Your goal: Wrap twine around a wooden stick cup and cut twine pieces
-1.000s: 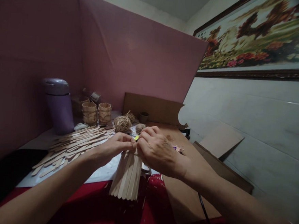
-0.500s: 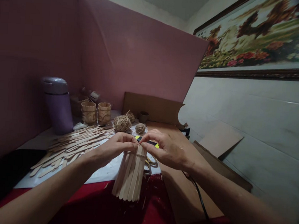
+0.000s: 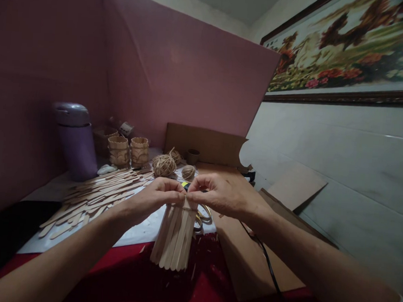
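In front of me, craft sticks [image 3: 174, 241] stand side by side in a rounded bundle, slightly tilted, with a band of twine [image 3: 187, 209] round them near the top. My left hand [image 3: 160, 195] pinches at the bundle's upper rim, thumb against forefinger. From the other side my right hand [image 3: 215, 193] is pinched too, its fingertips nearly meeting those of the left at the twine. The bit of twine between the fingertips is mostly hidden. Behind the bundle, partly covered by it, lie scissors [image 3: 204, 214] with gold-edged handles.
Loose craft sticks [image 3: 98, 196] are spread on white paper at left. Beyond stand a purple flask [image 3: 77, 151], two stick-built cups [image 3: 139, 152], a large twine ball [image 3: 164, 165] and a small one [image 3: 188, 172]. Cardboard [image 3: 249, 260] with a black cable [image 3: 269, 261] lies at right, over red cloth [image 3: 127, 274].
My right hand has turned slightly and drawn closer to the left fingertips, its thumb lying flatter over the rim. The bundle stays nearly where it was.
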Motion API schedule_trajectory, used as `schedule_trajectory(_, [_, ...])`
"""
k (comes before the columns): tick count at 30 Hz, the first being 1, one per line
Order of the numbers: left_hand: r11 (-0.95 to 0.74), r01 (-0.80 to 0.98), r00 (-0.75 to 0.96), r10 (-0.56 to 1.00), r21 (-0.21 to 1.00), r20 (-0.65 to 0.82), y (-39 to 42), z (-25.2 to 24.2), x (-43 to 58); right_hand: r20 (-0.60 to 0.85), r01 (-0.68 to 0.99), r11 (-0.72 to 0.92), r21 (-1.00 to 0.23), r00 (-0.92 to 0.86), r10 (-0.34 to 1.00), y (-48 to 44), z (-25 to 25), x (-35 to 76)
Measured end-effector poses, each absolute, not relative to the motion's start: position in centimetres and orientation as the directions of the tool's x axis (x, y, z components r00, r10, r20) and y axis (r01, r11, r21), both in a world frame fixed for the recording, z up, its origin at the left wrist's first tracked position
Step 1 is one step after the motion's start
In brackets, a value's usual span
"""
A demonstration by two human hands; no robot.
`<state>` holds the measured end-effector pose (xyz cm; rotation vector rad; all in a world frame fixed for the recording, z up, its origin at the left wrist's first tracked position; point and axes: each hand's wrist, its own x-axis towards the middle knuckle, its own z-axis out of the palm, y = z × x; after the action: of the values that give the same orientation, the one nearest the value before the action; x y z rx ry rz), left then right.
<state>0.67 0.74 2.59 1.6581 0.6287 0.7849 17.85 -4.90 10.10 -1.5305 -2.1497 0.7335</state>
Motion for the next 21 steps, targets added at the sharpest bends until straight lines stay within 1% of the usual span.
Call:
schedule_trajectory(3, [-0.203, -0.019, 0.633, 0.755, 0.979, 0.169, 0.8, 2.5, 0.7, 0.001, 0.771, 0.217, -0.599, -0.27, 0.963, -5.4, 11.3, 17.5])
schedule_trajectory(6, [-0.199, -0.039, 0.637, 0.75, 0.979, 0.178, 0.9, 2.4, 0.7, 0.002, 0.74, 0.2, -0.642, -0.259, 0.966, -5.3, 11.0, 17.7])
schedule_trajectory(8, [-0.198, -0.059, 0.633, 0.75, 0.978, 0.19, 0.9, 2.4, 0.7, -0.004, 0.689, 0.228, -0.688, -0.318, 0.948, -4.8, 10.1, 18.2])
schedule_trajectory(10, [-0.201, -0.078, 0.624, 0.754, 0.977, 0.205, 1.0, 2.4, 0.7, 0.035, 0.605, 0.299, -0.738, -0.407, 0.913, -4.2, 9.0, 18.8])
schedule_trajectory(12, [-0.212, -0.082, 0.613, 0.759, 0.974, 0.217, 1.0, 2.4, 0.6, 0.078, 0.553, 0.351, -0.756, -0.457, 0.886, -3.5, 7.9, 19.2])
schedule_trajectory(17, [-0.229, -0.067, 0.605, 0.765, 0.971, 0.222, 0.9, 2.5, 0.5, 0.114, 0.469, 0.383, -0.796, -0.505, 0.855, -2.5, 6.6, 19.7])
schedule_trajectory(21, [-0.219, -0.06, 0.585, 0.783, 0.974, 0.213, 0.8, 2.8, 0.6, 0.129, 0.455, 0.403, -0.794, -0.521, 0.844, -2.1, 6.3, 19.8])
